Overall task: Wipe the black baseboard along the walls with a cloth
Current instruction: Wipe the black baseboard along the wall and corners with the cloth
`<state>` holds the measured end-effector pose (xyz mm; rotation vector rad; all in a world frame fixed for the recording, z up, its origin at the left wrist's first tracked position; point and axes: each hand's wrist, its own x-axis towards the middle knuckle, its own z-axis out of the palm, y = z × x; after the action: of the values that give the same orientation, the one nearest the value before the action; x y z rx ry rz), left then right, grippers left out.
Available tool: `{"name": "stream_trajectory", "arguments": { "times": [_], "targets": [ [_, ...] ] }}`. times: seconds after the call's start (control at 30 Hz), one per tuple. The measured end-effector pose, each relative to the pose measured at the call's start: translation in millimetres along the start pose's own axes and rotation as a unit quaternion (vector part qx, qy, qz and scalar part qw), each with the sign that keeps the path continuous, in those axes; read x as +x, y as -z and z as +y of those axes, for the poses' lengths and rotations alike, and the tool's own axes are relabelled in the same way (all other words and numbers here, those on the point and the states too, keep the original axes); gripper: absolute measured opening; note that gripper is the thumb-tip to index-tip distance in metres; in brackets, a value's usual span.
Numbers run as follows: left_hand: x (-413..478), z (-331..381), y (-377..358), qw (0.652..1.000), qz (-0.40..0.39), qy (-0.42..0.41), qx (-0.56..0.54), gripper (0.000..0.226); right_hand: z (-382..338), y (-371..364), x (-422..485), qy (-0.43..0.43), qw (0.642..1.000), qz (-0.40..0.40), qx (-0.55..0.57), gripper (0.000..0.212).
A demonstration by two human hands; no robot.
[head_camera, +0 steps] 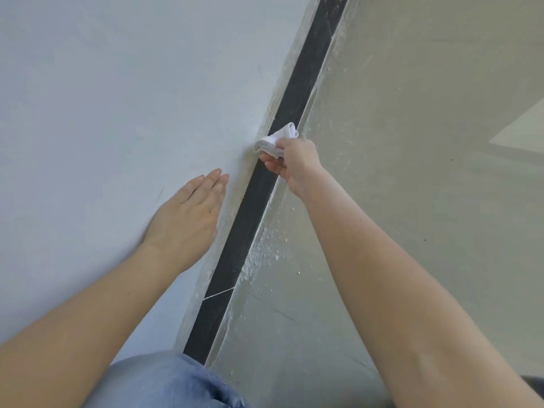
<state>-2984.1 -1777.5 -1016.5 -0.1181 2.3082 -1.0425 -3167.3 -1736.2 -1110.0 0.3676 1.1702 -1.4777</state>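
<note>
1. Head view: our right hand (pixel 294 163) pinches a folded white cloth (pixel 275 139) and presses it onto the black baseboard (pixel 250 213), which runs diagonally between the wall (pixel 103 113) and the dusty floor (pixel 412 172).
2. Our left hand (pixel 188 213) lies flat on the wall, fingers straight, holding nothing.
3. The cloth looks soft and light; we judge it is best gripped bunched at its rear fold.
</note>
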Motion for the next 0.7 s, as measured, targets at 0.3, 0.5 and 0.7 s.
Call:
{"name": "stream_trajectory", "arguments": {
  "times": [0.3,0.5,0.7],
  "targets": [
    [71,-57,71,0.999,-0.039,-0.022,0.000,0.059,-40,51,-7,-0.032,0.988,0.095,-0.113,0.016],
    [112,-74,70,1.000,0.004,-0.002,-0.010,0.060,-8,45,7,-0.094,0.962,0.003,-0.255,0.009],
    [132,-72,46,0.997,0.068,0.006,0.024,0.060,40,24,29,-0.176,0.942,-0.064,-0.278,0.024]
  ]
}}
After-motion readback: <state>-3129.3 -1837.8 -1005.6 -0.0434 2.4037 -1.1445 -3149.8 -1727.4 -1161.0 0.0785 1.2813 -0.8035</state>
